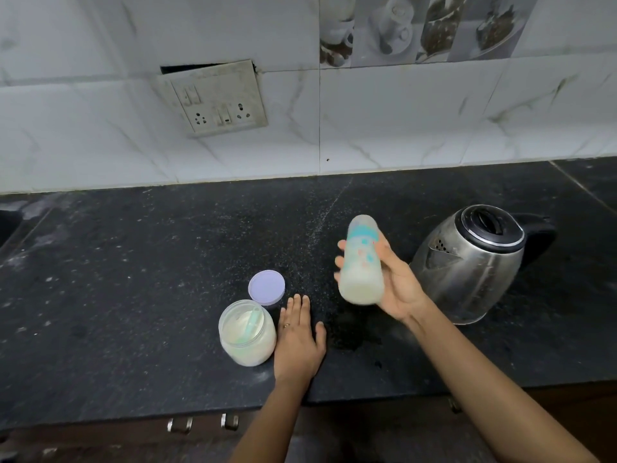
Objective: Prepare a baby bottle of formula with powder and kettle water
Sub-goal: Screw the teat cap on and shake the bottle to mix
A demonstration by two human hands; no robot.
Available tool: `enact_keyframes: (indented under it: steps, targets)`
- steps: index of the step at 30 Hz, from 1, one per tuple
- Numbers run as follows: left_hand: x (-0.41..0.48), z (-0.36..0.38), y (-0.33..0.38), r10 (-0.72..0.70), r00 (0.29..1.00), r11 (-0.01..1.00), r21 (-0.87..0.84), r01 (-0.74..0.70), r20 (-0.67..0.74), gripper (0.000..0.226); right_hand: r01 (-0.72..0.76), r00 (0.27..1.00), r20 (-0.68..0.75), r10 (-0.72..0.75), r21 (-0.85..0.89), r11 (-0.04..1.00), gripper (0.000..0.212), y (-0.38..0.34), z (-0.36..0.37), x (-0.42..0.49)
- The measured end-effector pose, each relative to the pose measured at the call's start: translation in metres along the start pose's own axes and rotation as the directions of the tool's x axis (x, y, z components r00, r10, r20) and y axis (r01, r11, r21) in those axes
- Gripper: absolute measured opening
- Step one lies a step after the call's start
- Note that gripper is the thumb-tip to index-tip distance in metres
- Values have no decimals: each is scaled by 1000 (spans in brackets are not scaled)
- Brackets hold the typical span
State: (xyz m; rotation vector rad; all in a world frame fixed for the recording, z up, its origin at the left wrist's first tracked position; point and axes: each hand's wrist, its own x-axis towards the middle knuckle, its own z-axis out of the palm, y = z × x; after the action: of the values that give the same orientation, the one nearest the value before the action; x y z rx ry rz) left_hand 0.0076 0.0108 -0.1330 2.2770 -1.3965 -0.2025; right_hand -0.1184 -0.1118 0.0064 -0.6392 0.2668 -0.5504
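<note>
Two hands in view. Right hand (397,289) wrapped round bottle (362,262) at mid-body, fingertips showing on the side away from kettle (474,262). Held clear of counter (133,295), just left of kettle, tilted with cap end leaning toward the wall. Milky fill in roughly the lower third; looks mixed, so likely at the shake stage. Blurred up top, so can't confirm cap or teat seating.

Left hand (298,342) further left of kettle, flat on counter, fingers straight, gripping nothing. Open powder jar (247,332) further left again, just beside that hand, with scoop (252,324) lying inside. Purple lid (266,287) also well left of kettle, off the jar, flat on counter.

Handling, judged:
- Plastic-looking shell, stiff enough, light.
- Most weight in the liquid, so bottom-heavy and sloshing.
- Smooth wall, probably slick if wet; note dark wet-looking patch (357,332) on counter left of kettle's base.
- Best grip as now: full wrap round mid-body, just above the fill line. Avoid holding by cap.
- Not fragile, but spill risk if cap loose.
- Keep clear of kettle: possibly hot steel.
</note>
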Motion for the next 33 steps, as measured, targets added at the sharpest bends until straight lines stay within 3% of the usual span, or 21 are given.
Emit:
enact_keyframes:
  steps: [1,3,5,7,9,11,13,17,19,21,25,27,31,33]
  targets:
    - [0,0,0,-1,1000,1000,-1,1,0,59,1,999,-55,1,39,999,92,1,-4,1]
    - [-1,0,0,5,1000,1000,-5,-5,2,60,-64,996,63,63,13,998,95,0,-4,0]
    - [-1,0,-1,7,1000,1000,-10,-7,-4,60,-14,992,122,23,-74,997,90,2,-5,-6]
    - [0,0,-1,4,1000,1000,-14,-4,-5,59,44,999,-18,-44,-5,999,83,3,-4,1]
    - [0,1,-1,3,1000,1000,-7,-3,-2,59,14,990,-144,-3,78,997,83,7,-8,3]
    - [-1,1,-2,10,1000,1000,-5,-10,0,60,-92,996,15,92,41,995,87,10,-5,-3]
    - [0,2,-3,15,1000,1000,-4,-15,-5,60,-49,997,56,51,-32,998,82,14,-5,-9]
    - [0,2,-2,10,1000,1000,-5,-10,-5,59,41,982,-185,-31,54,998,73,11,-6,-3]
    - [0,2,-3,14,1000,1000,-3,-14,-6,60,-45,998,-50,45,4,999,76,12,-5,-7]
    - [0,3,-4,14,1000,1000,-9,-15,-10,60,-79,997,-21,78,-75,994,80,12,1,-11]
    - [0,3,-3,11,1000,1000,-10,-11,-12,59,-19,979,-194,62,217,976,64,5,13,0]
    - [0,4,-3,13,1000,1000,-15,-14,-18,59,25,968,-246,40,257,966,59,-1,11,2]
    - [0,4,-4,13,1000,1000,-10,-13,-15,60,-38,989,-138,60,154,987,61,-4,8,-2]
    - [0,3,-4,13,1000,1000,-10,-13,-11,60,-100,995,22,99,67,993,70,-11,1,-5]
